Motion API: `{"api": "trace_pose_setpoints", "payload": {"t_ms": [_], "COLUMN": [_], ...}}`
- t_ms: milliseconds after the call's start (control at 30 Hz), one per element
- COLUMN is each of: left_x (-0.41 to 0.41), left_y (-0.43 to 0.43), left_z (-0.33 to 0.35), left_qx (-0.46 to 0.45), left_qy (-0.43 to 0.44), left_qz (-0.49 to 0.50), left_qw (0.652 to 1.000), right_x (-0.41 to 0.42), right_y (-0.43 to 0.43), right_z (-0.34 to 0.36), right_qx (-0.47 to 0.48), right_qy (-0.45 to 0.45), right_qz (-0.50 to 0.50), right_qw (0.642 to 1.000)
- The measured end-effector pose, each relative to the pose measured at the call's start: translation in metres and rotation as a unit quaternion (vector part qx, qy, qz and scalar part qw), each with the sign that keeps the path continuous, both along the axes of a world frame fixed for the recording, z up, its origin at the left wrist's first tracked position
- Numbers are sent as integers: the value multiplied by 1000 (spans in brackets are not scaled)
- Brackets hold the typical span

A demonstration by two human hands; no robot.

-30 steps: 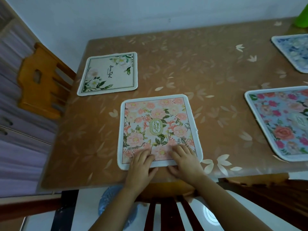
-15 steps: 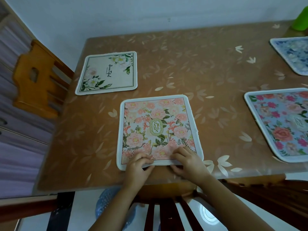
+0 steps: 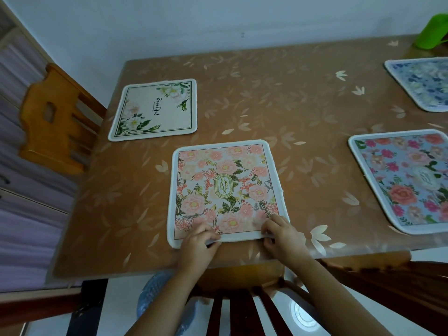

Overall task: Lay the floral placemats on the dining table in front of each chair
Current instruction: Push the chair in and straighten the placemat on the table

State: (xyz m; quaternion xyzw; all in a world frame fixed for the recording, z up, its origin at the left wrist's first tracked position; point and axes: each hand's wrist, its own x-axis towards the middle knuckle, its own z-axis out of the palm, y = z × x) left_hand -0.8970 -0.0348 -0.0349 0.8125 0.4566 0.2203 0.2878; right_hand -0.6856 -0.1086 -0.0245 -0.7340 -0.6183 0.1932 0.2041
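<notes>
Placemats: 4 on the surface (image 3: pixel 278 112) in the head view. Left hand (image 3: pixel 197 241) and right hand (image 3: pixel 282 235) both pinch the near edge of the pink mat (image 3: pixel 225 187), fingers clamped on it. Looks like final squaring to the near chair (image 3: pixel 242 309); next, release. Chairs visible: 2.

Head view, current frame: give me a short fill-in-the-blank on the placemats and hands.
1. The word printed in the oval on the pink placemat is ____.
2. Both the left hand and the right hand pinch that mat's ____ edge.
3. The cream placemat lies in front of the ____ chair.
4. The number of placemats on the table is ____.

Missing words: GARDEN; near; light wooden; four
</notes>
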Motion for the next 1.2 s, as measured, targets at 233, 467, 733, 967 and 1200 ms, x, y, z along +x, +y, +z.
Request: {"api": "trace_pose_setpoints", "payload": {"t_ms": [233,467,733,967,1200], "left_x": [1,30,52,49,41], "left_y": [-1,-6,-14,-17,-21], "left_z": [2,7,0,-4,-5], "left_qx": [5,12,15,-5,-20], "left_qy": [6,16,35,42,45], "left_qz": [-11,-54,-71,-52,-27], "left_qw": [1000,998,997,998,998], "right_x": [4,30,53,60,73], "right_y": [3,-15,-25,-28,-42], "right_z": [8,12,13,12,13], "right_qx": [-46,-77,-122,-128,-136], "right_qy": [-23,-29,-47,-72,-81], "right_qz": [16,-1,-10,15,11], "right_qw": [999,997,991,989,987]}}
